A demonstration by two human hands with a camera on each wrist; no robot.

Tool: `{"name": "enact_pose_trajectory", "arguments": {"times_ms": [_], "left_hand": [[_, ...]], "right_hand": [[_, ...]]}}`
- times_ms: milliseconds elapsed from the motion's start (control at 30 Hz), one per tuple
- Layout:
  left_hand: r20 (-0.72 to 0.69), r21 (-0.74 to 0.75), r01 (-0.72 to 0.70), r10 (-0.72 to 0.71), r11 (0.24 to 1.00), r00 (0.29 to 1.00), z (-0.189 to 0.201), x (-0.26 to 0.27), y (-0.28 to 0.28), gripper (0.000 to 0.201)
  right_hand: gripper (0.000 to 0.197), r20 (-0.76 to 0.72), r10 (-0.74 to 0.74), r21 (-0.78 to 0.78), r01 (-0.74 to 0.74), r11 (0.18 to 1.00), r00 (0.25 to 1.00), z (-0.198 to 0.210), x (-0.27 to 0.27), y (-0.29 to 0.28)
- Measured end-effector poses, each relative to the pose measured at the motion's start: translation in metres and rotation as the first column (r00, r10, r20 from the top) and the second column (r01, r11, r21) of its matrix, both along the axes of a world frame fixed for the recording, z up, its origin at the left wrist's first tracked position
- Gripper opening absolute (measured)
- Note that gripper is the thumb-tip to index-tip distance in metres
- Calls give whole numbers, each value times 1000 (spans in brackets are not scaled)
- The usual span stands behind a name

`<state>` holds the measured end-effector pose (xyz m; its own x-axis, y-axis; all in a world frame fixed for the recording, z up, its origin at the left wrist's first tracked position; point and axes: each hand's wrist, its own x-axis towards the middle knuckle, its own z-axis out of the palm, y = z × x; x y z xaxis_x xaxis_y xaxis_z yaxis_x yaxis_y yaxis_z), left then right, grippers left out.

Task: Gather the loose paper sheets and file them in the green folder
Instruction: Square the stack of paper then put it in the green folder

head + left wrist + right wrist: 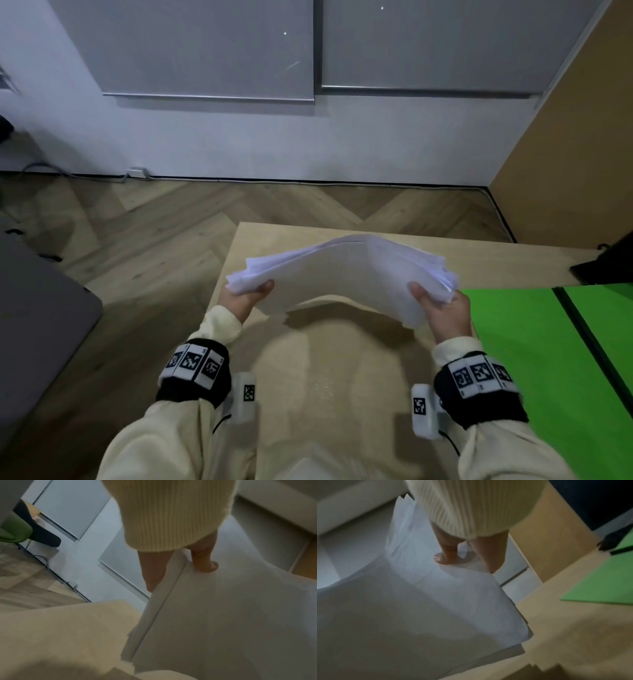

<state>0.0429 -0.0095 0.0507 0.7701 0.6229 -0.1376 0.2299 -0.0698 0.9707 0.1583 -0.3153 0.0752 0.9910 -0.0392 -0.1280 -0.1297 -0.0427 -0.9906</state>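
A thick stack of white paper sheets [342, 274] hangs above the wooden table [359, 359], arched upward in the middle. My left hand [246, 294] grips its left edge with the thumb on the near face. My right hand [442, 308] grips the right edge the same way. The left wrist view shows the stack [223, 615] with my thumb [205, 562] pressed on it. In the right wrist view the sheets [402, 615] fan slightly at the edge under my thumb [445, 555]. The green folder [534, 359] lies open flat on the table at the right, also seen as the folder [604, 584].
A dark object [606, 263] sits at the table's back right corner beside the folder. A grey surface [37, 325] stands to the left across wooden floor. A cable [85, 174] runs along the wall base behind.
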Motion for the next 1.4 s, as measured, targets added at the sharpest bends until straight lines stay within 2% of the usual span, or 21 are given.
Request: {"name": "enact_pose_trajectory", "arguments": {"times_ms": [100, 200, 267, 367, 433, 633, 767, 867, 1100, 1233, 1300, 1400], "left_hand": [[-23, -2, 32, -32, 999, 999, 2, -4, -1, 26], [-12, -59, -20, 20, 998, 1000, -3, 0, -10, 30], [0, -97, -35, 35, 995, 999, -1, 3, -17, 30], [32, -148, -40, 46, 988, 998, 7, 7, -21, 22], [47, -157, -80, 89, 984, 995, 13, 11, -24, 19], [52, -198, -236, 250, 951, 967, 19, 22, -32, 17], [11, -221, -321, 332, 921, 943, 22, 26, -38, 27], [6, -237, -377, 390, 895, 921, 26, 29, -40, 34], [79, -176, -415, 434, 892, 898, 29, 35, -47, 29], [108, -169, -479, 499, 862, 860, 22, 37, -42, 41], [143, -195, -468, 498, 862, 856, 21, 38, -39, 35], [176, -214, -408, 446, 888, 878, 21, 39, -35, 15]], "right_hand": [[13, 37, 4, 55, -6, 998, 999, 3, -4, -2], [6, -17, -87, 94, 88, 992, 996, -4, -8, 1], [13, -10, -138, 131, 138, 982, 990, -2, -8, 4], [24, 27, -208, 96, 204, 974, 978, 1, 0, 8], [21, 25, -255, 73, 252, 965, 967, 3, 6, 11], [34, 33, -347, 99, 343, 934, 937, 6, 15, 22], [32, 62, -341, 29, 340, 940, 938, 2, 18, 21], [28, 80, -344, 33, 342, 939, 936, 1, 20, 20], [35, 72, -385, 3, 386, 923, 920, 1, 22, 23], [23, 113, -346, 4, 348, 937, 931, -7, 25, 18], [18, 147, -316, 29, 315, 949, 937, -9, 24, 13], [15, 146, -295, 127, 278, 952, 944, -11, 21, 7]]}}
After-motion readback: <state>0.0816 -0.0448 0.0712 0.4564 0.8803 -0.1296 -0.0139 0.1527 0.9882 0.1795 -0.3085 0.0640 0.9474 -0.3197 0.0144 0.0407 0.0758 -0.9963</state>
